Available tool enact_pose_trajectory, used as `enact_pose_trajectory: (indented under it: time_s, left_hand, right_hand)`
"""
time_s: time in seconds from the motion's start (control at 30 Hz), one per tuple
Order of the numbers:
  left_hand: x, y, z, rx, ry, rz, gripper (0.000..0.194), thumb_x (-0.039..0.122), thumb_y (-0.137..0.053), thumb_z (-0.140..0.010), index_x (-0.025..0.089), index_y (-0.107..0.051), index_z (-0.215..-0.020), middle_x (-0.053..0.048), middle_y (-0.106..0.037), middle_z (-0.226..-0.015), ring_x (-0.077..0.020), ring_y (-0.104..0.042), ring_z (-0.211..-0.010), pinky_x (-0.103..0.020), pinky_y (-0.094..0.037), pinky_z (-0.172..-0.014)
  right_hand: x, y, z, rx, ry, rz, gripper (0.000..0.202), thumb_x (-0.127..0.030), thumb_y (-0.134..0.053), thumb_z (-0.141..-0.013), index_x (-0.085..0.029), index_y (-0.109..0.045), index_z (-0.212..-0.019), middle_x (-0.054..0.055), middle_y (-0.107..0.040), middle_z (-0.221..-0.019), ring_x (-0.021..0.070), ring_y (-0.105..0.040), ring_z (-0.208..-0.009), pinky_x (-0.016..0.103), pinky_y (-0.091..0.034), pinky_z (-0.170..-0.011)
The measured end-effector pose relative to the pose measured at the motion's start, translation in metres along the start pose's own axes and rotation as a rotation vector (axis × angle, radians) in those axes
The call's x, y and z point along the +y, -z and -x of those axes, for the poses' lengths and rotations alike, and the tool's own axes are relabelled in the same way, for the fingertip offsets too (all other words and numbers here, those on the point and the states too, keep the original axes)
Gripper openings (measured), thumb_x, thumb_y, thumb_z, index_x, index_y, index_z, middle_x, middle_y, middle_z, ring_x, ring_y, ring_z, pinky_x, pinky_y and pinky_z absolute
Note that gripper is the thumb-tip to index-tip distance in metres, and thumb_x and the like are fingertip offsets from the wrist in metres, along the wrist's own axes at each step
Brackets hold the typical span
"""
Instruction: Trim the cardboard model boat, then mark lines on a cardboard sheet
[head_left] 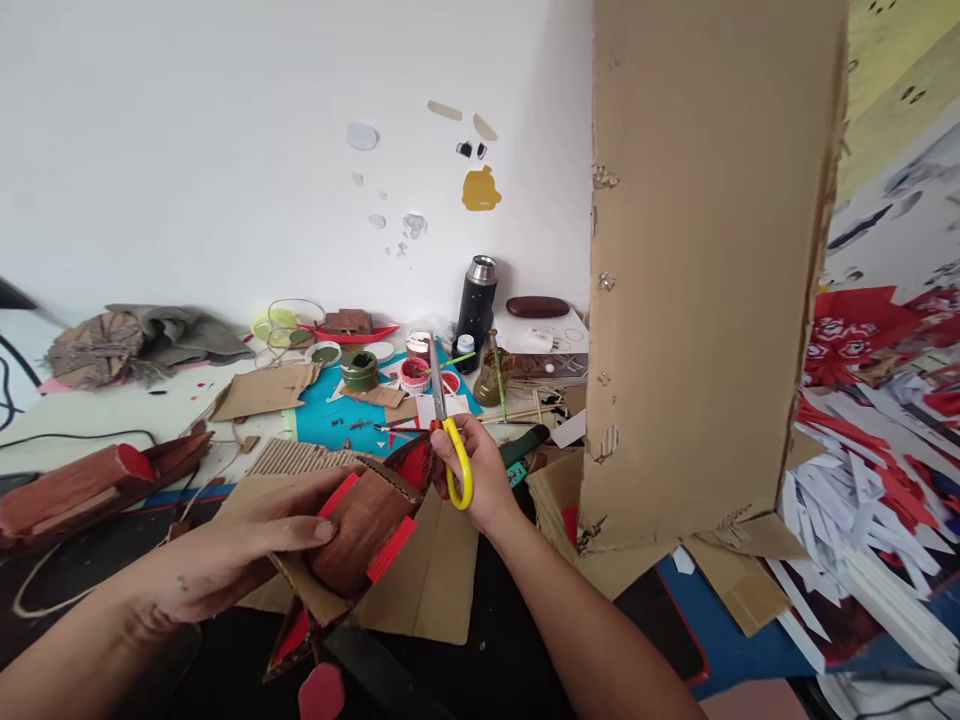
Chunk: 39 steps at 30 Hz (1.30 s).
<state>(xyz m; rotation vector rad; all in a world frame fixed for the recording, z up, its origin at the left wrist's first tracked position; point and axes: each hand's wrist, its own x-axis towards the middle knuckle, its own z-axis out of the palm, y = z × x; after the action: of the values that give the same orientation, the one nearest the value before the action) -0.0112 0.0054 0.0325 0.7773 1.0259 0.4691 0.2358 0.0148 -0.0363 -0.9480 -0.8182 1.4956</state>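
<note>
My left hand (pixel 255 535) is closed around the side of a model boat (pixel 364 530) made of cardboard, with the thumb lying on its rounded, brown-painted cabin. Red strips run along both sides of the cabin, and the boat lies tilted, one end toward me. My right hand (pixel 484 465) grips a pair of scissors (pixel 457 460) with yellow handles. Their blades point upward and look closed, just beyond the boat's far end. Beneath the boat is a folded piece of brown cardboard (pixel 439 570).
Another brown boat (pixel 82 490) lies at the left, and a smaller one (pixel 349 325) stands at the back. Paint jars (pixel 360 372) sit on blue paper (pixel 322 405) near a black flask (pixel 478 295). A tall cardboard panel (pixel 705 270) rises at the right, beside heaped paper strips (pixel 862 520).
</note>
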Motion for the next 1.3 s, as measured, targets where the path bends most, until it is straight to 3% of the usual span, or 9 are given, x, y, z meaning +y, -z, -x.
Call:
enact_pose_trajectory:
  time_s: [0.17,0.27,0.43,0.63,0.73,0.8,0.93,1.07,1.3]
  left_hand:
    - [-0.001,0.005,-0.008,-0.044,0.026,0.042,0.062,0.042,-0.099,-0.069,0.029,-0.08,-0.126,-0.008,-0.082,-0.128,-0.0295,-0.08,-0.111,-0.034,-0.065,-0.092]
    - [-0.004,0.007,-0.01,-0.026,0.036,0.076,0.06,0.05,-0.097,-0.071,0.026,-0.081,-0.124,-0.01,-0.08,-0.132,-0.0301,-0.078,-0.118,-0.035,-0.063,-0.099]
    - [-0.009,0.007,-0.008,-0.128,0.032,0.141,0.093,0.076,-0.088,-0.071,0.021,-0.068,-0.144,-0.017,-0.074,-0.142,-0.0388,-0.073,-0.128,-0.046,-0.063,-0.101]
    - [-0.024,0.019,0.002,-0.183,0.006,0.189,0.081,0.054,-0.091,-0.078,0.024,-0.063,-0.148,-0.012,-0.073,-0.145,-0.032,-0.07,-0.133,-0.041,-0.061,-0.107]
    - [-0.026,0.02,0.008,-0.292,0.018,0.133,0.084,0.043,-0.09,-0.081,0.027,-0.055,-0.156,-0.013,-0.075,-0.137,-0.0295,-0.076,-0.115,-0.039,-0.065,-0.094]
    - [-0.025,0.02,0.011,-0.303,0.046,0.1,0.078,0.037,-0.087,-0.084,0.028,-0.055,-0.155,-0.012,-0.077,-0.129,-0.0243,-0.076,-0.101,-0.033,-0.065,-0.085]
    - [-0.026,0.021,0.012,-0.146,0.088,0.067,0.063,0.038,-0.089,-0.081,0.024,-0.069,-0.139,-0.007,-0.079,-0.106,-0.0208,-0.075,-0.083,-0.029,-0.062,-0.071]
    - [-0.028,0.019,0.013,-0.045,0.016,0.047,0.062,0.047,-0.099,-0.067,0.024,-0.078,-0.12,-0.003,-0.076,-0.082,-0.0204,-0.072,-0.069,-0.028,-0.059,-0.061]
    - [-0.017,0.016,0.03,0.368,-0.09,0.107,0.055,0.038,-0.101,-0.056,0.02,-0.084,-0.105,-0.009,-0.083,-0.091,-0.0255,-0.075,-0.073,-0.028,-0.059,-0.059]
  right_hand:
    - [0.002,0.003,0.002,0.01,-0.045,0.011,0.062,-0.067,-0.093,-0.074,-0.026,-0.051,-0.094,-0.012,-0.058,-0.051,0.0105,-0.049,-0.033,0.02,-0.032,-0.033]
    - [0.004,0.005,0.002,0.018,-0.064,0.005,0.06,-0.065,-0.093,-0.074,-0.026,-0.052,-0.094,-0.011,-0.059,-0.051,0.0106,-0.048,-0.034,0.02,-0.032,-0.033]
    - [0.004,0.008,0.002,0.058,-0.087,-0.01,0.054,-0.064,-0.089,-0.078,-0.025,-0.055,-0.093,-0.009,-0.06,-0.056,0.0105,-0.048,-0.036,0.022,-0.034,-0.034]
    - [0.002,0.01,0.003,0.096,-0.078,-0.03,0.05,-0.062,-0.086,-0.081,-0.024,-0.056,-0.092,-0.008,-0.06,-0.058,0.0103,-0.049,-0.038,0.021,-0.036,-0.035]
    - [0.006,0.01,0.004,0.098,-0.078,-0.028,0.05,-0.062,-0.086,-0.08,-0.024,-0.055,-0.091,-0.009,-0.059,-0.056,0.0102,-0.049,-0.037,0.021,-0.037,-0.035]
    - [0.009,0.01,0.004,0.091,-0.076,-0.023,0.051,-0.062,-0.087,-0.08,-0.024,-0.055,-0.091,-0.009,-0.059,-0.056,0.0102,-0.049,-0.036,0.02,-0.037,-0.035]
    - [0.017,0.008,0.004,0.064,-0.074,-0.015,0.053,-0.062,-0.089,-0.079,-0.024,-0.055,-0.094,-0.01,-0.06,-0.056,0.0089,-0.047,-0.035,0.019,-0.037,-0.035]
    - [0.017,0.009,0.005,0.026,-0.076,-0.01,0.055,-0.065,-0.089,-0.08,-0.025,-0.054,-0.094,-0.011,-0.058,-0.054,0.0101,-0.051,-0.037,0.019,-0.04,-0.036]
    - [0.008,0.01,0.012,-0.066,-0.081,0.0,0.057,-0.071,-0.083,-0.084,-0.024,-0.051,-0.093,-0.005,-0.067,-0.065,0.0103,-0.057,-0.04,0.019,-0.041,-0.038]
